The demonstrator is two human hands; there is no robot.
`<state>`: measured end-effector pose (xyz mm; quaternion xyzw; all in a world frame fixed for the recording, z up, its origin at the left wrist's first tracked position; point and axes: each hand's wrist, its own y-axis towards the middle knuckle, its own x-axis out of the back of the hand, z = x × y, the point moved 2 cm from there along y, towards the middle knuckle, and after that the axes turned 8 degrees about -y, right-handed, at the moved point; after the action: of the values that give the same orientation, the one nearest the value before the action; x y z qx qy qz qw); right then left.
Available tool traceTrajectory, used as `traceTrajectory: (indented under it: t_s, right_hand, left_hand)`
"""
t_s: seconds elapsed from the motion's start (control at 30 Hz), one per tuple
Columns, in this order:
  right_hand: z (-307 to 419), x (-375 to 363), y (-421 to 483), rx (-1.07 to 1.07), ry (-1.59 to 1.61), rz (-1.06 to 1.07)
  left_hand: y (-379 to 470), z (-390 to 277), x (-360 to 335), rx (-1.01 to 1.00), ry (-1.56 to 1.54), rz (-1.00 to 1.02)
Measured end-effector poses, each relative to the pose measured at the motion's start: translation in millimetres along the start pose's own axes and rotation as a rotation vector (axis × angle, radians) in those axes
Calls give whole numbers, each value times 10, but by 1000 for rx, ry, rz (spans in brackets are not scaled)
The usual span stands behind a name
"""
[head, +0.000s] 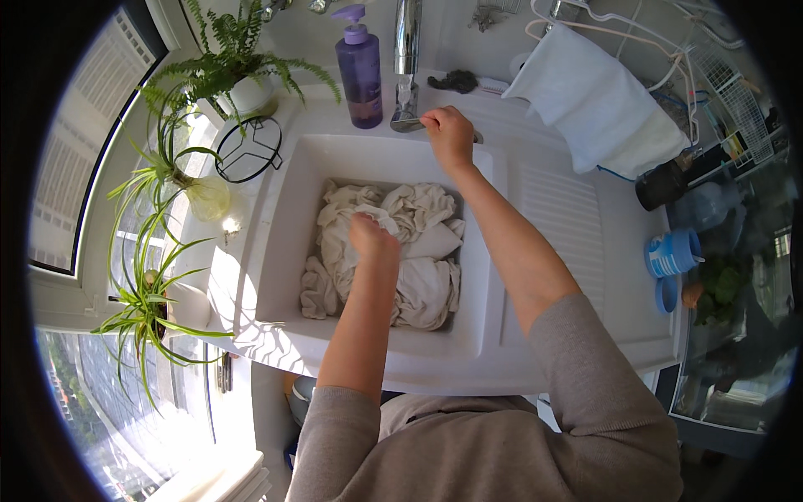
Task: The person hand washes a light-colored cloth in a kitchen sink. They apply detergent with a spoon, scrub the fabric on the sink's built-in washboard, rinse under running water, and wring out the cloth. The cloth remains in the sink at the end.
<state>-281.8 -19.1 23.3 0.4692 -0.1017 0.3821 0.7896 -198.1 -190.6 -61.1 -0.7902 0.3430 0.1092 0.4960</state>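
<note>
A white laundry sink (376, 150) holds a crumpled heap of off-white cloth (426, 282). My left hand (374, 238) is closed on a fold of this cloth near the middle of the basin. Behind the basin, my right hand (450, 135) has its fingers curled on the metal lever (411, 122) at the base of a chrome faucet (408, 37). What looks like water shows just under the spout, above the lever. A purple pump bottle (359, 78) stands left of the faucet.
Left of the basin are a black wire stand (249, 149), a potted fern (241, 69) and spider plants (150, 307) by the window. On the right are a ribbed washboard surface (558, 232), a hanging white cloth (590, 94) and a blue tub (672, 253). A brush (492, 86) lies behind.
</note>
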Motion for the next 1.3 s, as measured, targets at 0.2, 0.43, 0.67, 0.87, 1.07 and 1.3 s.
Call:
traceTrajectory:
  t_s: [0.2,0.43,0.67,0.87,1.07,1.3]
  right_hand:
    - [18,85,-104,-144,104,-123]
    - [187,-526,-1336,-1698,859,-39]
    - [233,-189,-1638,-1388,401,311]
    - [933,1874,-1746,-448,99,679]
    - [471,597,-1699,-1495,902,642]
    - [1263,1092,-2007,-1065,749,902]
  left_hand:
    - [-152,-115,-18,-68,8,70]
    - [-448,-152,-205,-143,-53,74]
    - [-129,-193,2,-161,135,98]
    - [-1069,-836,383,-226,205,334]
    - [-1245,-450,281,13,424,315]
    - [-1131,136,648,332,400,359]
